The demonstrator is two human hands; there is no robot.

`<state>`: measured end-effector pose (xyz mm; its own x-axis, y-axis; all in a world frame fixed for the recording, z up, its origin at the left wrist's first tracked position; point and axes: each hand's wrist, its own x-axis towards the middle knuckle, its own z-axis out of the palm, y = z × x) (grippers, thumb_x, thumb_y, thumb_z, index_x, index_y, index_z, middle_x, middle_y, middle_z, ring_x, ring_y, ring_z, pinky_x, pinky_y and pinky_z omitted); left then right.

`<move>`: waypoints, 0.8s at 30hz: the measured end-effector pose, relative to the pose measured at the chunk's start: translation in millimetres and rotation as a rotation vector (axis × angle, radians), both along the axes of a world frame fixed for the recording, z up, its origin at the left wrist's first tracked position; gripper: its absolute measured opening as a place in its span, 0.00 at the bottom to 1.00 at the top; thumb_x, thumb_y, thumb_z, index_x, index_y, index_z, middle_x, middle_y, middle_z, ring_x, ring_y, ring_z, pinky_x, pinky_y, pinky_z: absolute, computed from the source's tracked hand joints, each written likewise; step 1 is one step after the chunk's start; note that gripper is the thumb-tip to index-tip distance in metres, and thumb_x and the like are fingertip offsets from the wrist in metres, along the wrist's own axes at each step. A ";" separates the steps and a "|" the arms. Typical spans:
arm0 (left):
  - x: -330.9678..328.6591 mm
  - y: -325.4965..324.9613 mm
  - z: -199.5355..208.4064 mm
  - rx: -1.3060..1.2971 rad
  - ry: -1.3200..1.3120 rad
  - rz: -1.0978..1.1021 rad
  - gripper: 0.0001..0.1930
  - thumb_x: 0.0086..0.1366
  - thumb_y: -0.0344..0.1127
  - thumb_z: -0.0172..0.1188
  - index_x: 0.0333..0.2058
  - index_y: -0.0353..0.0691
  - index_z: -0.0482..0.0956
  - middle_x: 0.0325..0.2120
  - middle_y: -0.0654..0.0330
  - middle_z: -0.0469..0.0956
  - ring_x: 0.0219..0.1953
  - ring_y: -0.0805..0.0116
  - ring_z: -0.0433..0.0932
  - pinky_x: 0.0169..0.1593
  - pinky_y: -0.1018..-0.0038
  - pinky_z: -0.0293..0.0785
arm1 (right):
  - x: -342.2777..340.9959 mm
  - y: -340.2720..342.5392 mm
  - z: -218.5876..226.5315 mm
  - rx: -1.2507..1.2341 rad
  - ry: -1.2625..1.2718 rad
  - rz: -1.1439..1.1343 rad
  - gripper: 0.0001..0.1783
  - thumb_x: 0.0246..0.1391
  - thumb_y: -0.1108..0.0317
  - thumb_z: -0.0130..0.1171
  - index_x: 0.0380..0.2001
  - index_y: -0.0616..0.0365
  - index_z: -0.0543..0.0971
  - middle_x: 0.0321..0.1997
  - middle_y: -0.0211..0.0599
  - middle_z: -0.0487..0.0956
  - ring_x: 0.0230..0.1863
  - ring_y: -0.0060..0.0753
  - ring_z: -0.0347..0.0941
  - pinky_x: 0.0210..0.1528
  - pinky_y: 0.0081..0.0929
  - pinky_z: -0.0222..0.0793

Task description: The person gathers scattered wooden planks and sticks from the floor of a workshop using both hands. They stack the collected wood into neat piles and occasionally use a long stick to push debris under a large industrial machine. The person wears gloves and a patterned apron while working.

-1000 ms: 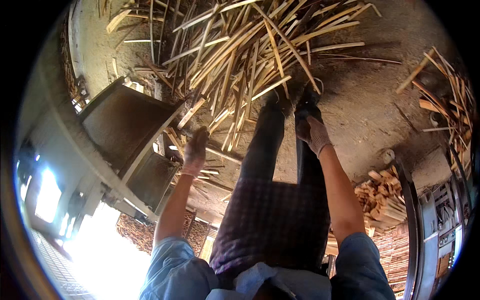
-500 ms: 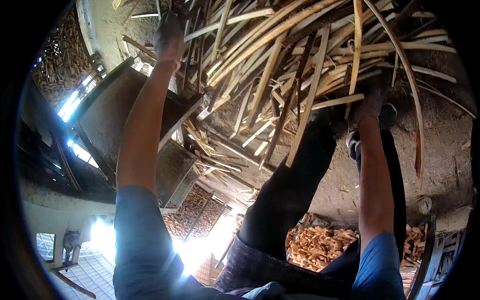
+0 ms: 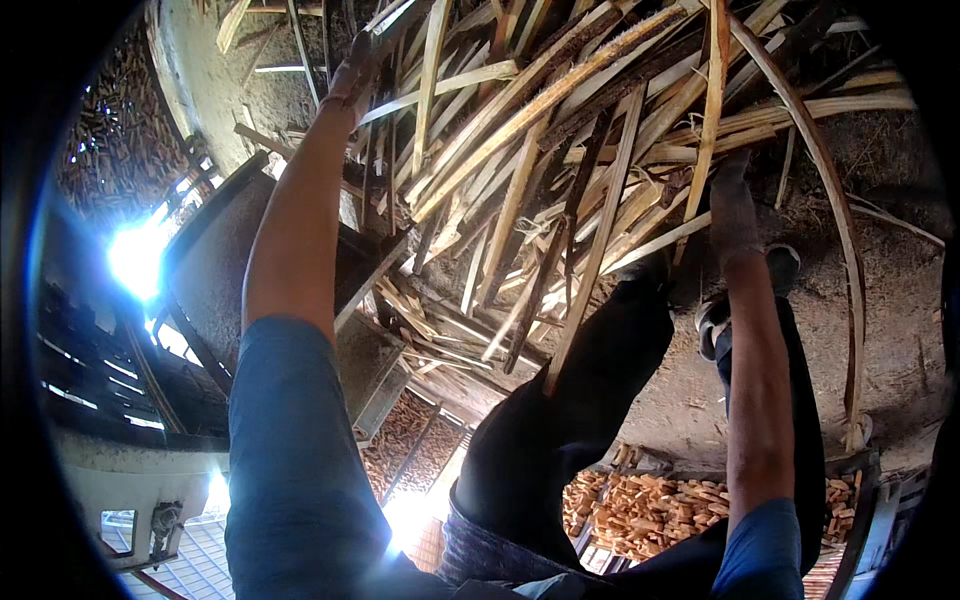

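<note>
Pile of long wood sticks (image 3: 616,170) is on the floor (image 3: 890,330), upper middle of view, spread btwn the two arms. L hand (image 3: 352,75) is at the pile's L edge, right by some stick ends; fingers too small & dim to read, so can't tell how far open, or if it has hold of any. R hand (image 3: 734,200), looks gloved, is at the R side, low by the stick ends; fingers lost in shadow, so grip/opening also n/a.

Handling, my guess: each stick light & fairly stiff, thin ones bendy; see the long curved strip (image 3: 838,200) arcing down on the R. Whole armful prob. heavy & awkward, b/c sticks cross & would snag. Rough sawn edges = splinter risk, not much slip. Best hold: approx. mid-length, hands well apart, fingers under the bundle; avoid loose tips.

Also nearby: shoe (image 3: 712,328) below R hand, heap of short wood pcs (image 3: 650,515) further back.
</note>
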<state>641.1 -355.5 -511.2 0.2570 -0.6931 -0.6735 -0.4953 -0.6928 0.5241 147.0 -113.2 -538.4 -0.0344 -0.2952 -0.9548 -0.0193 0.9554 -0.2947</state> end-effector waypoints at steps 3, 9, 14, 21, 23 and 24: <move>25.3 12.7 -17.2 -0.018 0.067 0.317 0.32 0.73 0.53 0.52 0.68 0.41 0.63 0.66 0.54 0.68 0.67 0.60 0.63 0.69 0.71 0.55 | 15.0 -2.8 7.6 -0.005 -0.017 -0.227 0.47 0.67 0.31 0.31 0.75 0.54 0.49 0.66 0.60 0.67 0.61 0.57 0.68 0.63 0.48 0.65; 6.0 5.0 -41.0 0.076 -0.529 -0.183 0.29 0.74 0.54 0.45 0.63 0.40 0.72 0.64 0.51 0.70 0.66 0.59 0.67 0.67 0.69 0.60 | 20.1 5.6 24.3 0.044 -0.256 -0.668 0.48 0.65 0.26 0.31 0.73 0.52 0.55 0.70 0.46 0.62 0.65 0.46 0.65 0.66 0.45 0.63; 22.7 -2.6 -66.4 0.283 -0.760 -0.789 0.26 0.72 0.39 0.46 0.67 0.44 0.66 0.68 0.54 0.63 0.69 0.56 0.63 0.71 0.65 0.58 | 31.4 26.3 2.3 -0.219 -0.359 -0.716 0.41 0.68 0.31 0.36 0.71 0.50 0.59 0.66 0.42 0.69 0.63 0.43 0.66 0.72 0.43 0.56; -23.9 38.1 -14.9 -0.121 -2.014 -2.633 0.31 0.70 0.36 0.51 0.71 0.43 0.60 0.71 0.57 0.60 0.69 0.57 0.63 0.69 0.64 0.62 | 8.8 25.1 -17.0 -0.993 0.145 0.365 0.39 0.57 0.66 0.63 0.66 0.64 0.56 0.57 0.58 0.71 0.59 0.55 0.69 0.61 0.43 0.66; -57.8 50.4 9.1 -0.196 -2.037 -2.721 0.28 0.71 0.38 0.49 0.69 0.40 0.63 0.68 0.55 0.64 0.68 0.59 0.65 0.69 0.67 0.62 | 16.0 43.9 -36.6 -0.858 -0.016 0.213 0.34 0.57 0.60 0.62 0.62 0.63 0.64 0.58 0.56 0.72 0.57 0.55 0.71 0.59 0.44 0.68; -75.0 61.8 22.7 0.044 -1.868 -2.827 0.26 0.73 0.38 0.46 0.68 0.38 0.64 0.67 0.54 0.65 0.67 0.59 0.66 0.70 0.68 0.61 | 19.4 55.4 -43.3 -0.786 -0.096 0.136 0.32 0.58 0.57 0.62 0.61 0.62 0.68 0.58 0.55 0.72 0.55 0.54 0.72 0.58 0.45 0.69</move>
<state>566.0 -293.8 -488.6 -0.1746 -0.3061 -0.9359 0.6905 0.6395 -0.3380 166.4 -57.8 -581.7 0.1221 -0.8778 -0.4631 -0.0609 0.4591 -0.8863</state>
